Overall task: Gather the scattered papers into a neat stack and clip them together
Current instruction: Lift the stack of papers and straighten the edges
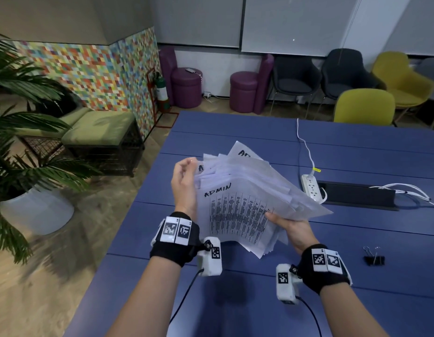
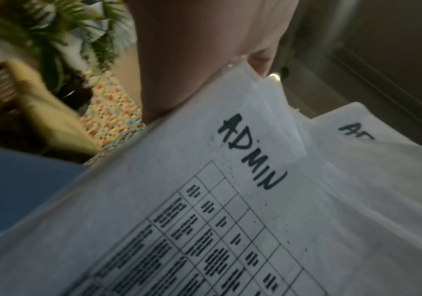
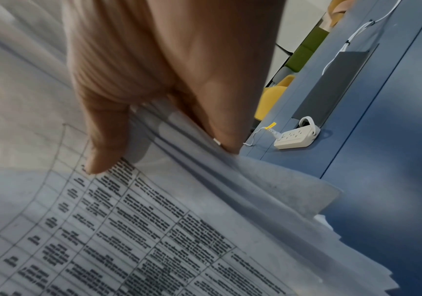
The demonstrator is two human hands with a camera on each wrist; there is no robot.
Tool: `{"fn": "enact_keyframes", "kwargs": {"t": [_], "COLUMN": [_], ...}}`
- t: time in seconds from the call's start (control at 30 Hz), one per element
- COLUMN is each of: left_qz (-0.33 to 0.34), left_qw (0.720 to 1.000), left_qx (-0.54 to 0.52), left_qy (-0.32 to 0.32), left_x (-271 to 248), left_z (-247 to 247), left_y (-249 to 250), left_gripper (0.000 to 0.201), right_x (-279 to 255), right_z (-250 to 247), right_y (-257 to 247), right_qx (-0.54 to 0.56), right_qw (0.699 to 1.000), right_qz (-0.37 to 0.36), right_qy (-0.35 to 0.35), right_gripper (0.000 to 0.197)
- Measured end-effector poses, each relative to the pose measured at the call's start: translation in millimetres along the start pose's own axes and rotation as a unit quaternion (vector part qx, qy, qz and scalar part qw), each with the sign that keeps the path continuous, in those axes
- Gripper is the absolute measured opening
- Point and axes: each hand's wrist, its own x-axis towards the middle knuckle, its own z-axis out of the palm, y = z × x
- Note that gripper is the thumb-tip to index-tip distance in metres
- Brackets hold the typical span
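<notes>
The papers [image 1: 238, 198] are held above the blue table [image 1: 259, 300], their edges fanned and uneven. The right hand [image 1: 292, 229] pinches the near edge, thumb on top. The left hand [image 1: 184, 183] cups the far-left edge, fingers loosely curled. Right of the papers lies a binder clip [image 1: 374, 257]; beyond them, a power strip [image 1: 312, 187].

We see two bare forearms with no sleeves. On each wrist the person wears a black fabric band [image 1: 173, 249]. White tags with black square code patterns sit on top of each band, two side by side. At the inner side of each wrist a small white box-shaped camera unit [image 1: 209, 256] is fixed with a dark round screw, and it carries one more code tag. A thin black cable [image 1: 184, 297] runs from each unit back along the forearm.
</notes>
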Motion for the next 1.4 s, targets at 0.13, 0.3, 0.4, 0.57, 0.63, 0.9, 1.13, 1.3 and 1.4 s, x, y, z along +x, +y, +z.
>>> {"fn": "enact_keyframes", "kwargs": {"t": [0.13,0.3,0.4,0.57,0.63,0.9,1.13,1.3,1.4], "left_qz": [0.06,0.044,0.026,0.042,0.054,0.272,0.106,-0.1,-0.142], "left_qw": [0.994,0.992,0.989,0.988,0.99,0.91,0.936,0.928,0.933], "left_qx": [0.06,0.106,0.13,0.129,0.115,0.292,0.253,0.22,0.183], "left_qy": [-0.071,0.043,0.071,0.08,0.055,-0.11,-0.223,-0.283,-0.274], "left_x": [-8,-10,-8,-3,-2,-19,1,-3,-5], "left_z": [6,19,23,14,10,7,-33,-62,-63], "left_y": [0,-1,-5,-11,-10,16,5,-34,-45], "left_gripper": [0.04,0.055,0.045,0.003,0.008,0.032,0.112,0.148,0.123], "right_x": [3,2,-1,-4,-5,1,3,2,-3], "right_z": [-1,-4,-5,-4,-4,-1,1,-2,-1], "right_y": [1,1,1,-2,-3,1,-2,-9,-16], "right_qx": [-0.001,-0.004,-0.005,-0.01,-0.013,-0.022,-0.042,-0.065,-0.053], "right_qw": [1.0,1.0,1.0,1.0,1.0,0.997,0.988,0.986,0.992], "right_qz": [0.003,-0.005,-0.011,-0.003,-0.001,0.005,-0.013,0.003,0.007], "right_qy": [0.008,0.007,0.006,0.012,0.015,0.078,0.15,0.153,0.113], "right_gripper": [0.062,0.079,0.077,0.054,0.051,0.028,0.05,0.045,0.075]}}
